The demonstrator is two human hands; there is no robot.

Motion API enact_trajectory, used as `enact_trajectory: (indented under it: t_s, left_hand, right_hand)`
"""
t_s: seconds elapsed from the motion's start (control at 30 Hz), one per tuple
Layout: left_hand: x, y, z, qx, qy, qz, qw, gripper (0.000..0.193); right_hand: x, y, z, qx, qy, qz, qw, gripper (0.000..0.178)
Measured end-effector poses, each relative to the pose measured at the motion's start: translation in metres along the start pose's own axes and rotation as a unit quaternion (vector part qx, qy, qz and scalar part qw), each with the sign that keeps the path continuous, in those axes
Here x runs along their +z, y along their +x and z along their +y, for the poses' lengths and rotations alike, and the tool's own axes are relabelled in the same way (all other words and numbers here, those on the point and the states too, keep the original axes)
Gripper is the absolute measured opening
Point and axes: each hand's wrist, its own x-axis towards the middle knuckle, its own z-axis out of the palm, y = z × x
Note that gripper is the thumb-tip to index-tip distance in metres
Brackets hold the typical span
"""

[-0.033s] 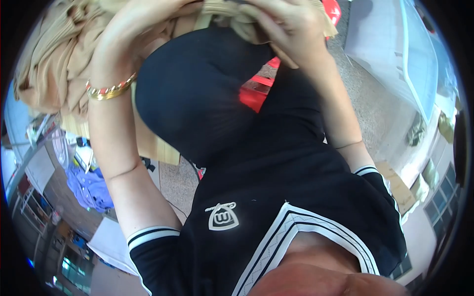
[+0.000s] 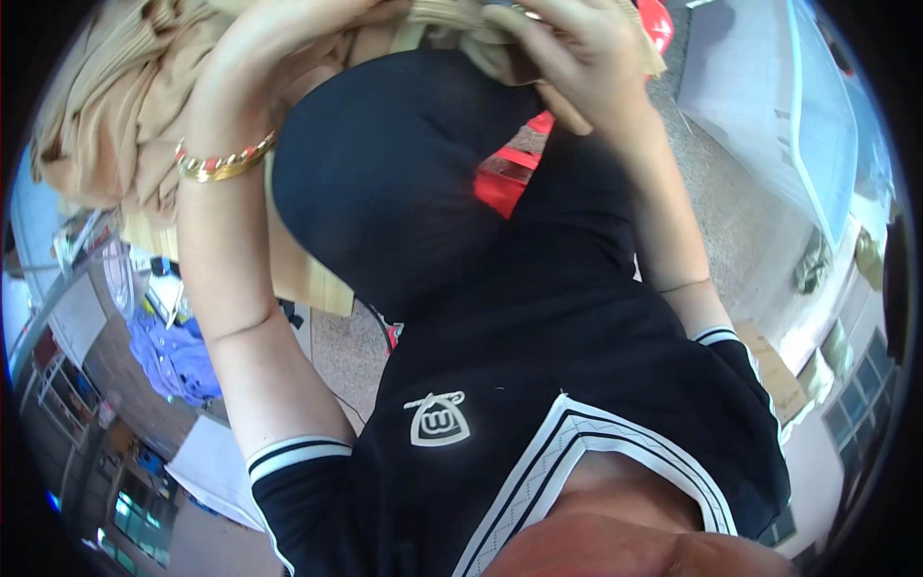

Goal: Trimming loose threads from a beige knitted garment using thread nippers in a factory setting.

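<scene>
A tan knit garment [image 2: 457,19] with a ribbed edge lies across the top of the view, beyond my black-clad knee. My right hand [image 2: 591,58] has its fingers closed on a fold of this knit. At the upper edge my left hand [image 2: 351,12] reaches toward the same cloth; its fingers are cut off by the frame. Most of what lies between the hands is out of view. To the left, a bunched heap of tan knitwear [image 2: 125,125] rests by my left forearm, on a pale wooden surface [image 2: 322,288].
Red plastic [image 2: 500,188] shows between my legs. A translucent bin or sheet [image 2: 760,106] stands at the right, with a cardboard piece [image 2: 774,380] nearer me. A purple garment [image 2: 173,356] lies low at the left, close to a metal frame [image 2: 58,298].
The whole view shifts slightly, with my right hand a little farther right and lower. Its hold on the tan knit looks the same.
</scene>
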Motion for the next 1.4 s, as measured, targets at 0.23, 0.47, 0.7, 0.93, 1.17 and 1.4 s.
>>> enact_trajectory:
  t_s: [0.23,0.47,0.7,0.93,1.17,1.4]
  left_hand:
    - [-0.005,-0.015,-0.044,0.259,0.174,-0.013,0.95,0.03]
    - [0.039,-0.132,0.002,0.238,0.2,-0.019,0.95,0.028]
    - [-0.02,-0.036,-0.042,0.213,0.25,-0.016,0.944,0.027]
    - [-0.016,-0.029,-0.041,0.207,0.276,-0.02,0.939,0.026]
    - [-0.019,-0.021,-0.038,0.191,0.302,-0.015,0.934,0.025]
    - [-0.002,0.037,-0.046,0.18,0.317,-0.012,0.931,0.025]
  right_hand:
    - [-0.01,0.055,-0.053,-0.048,0.13,-0.111,0.984,0.056]
    - [0.024,0.107,-0.065,-0.323,0.161,-0.058,0.931,0.034]
    - [0.024,0.124,-0.075,-0.284,0.094,-0.22,0.929,0.036]
    - [0.018,0.129,-0.073,-0.293,0.067,-0.241,0.923,0.038]
    - [0.031,0.13,-0.059,-0.314,0.09,-0.199,0.924,0.036]
    - [0.022,0.123,-0.052,-0.27,0.104,-0.192,0.938,0.039]
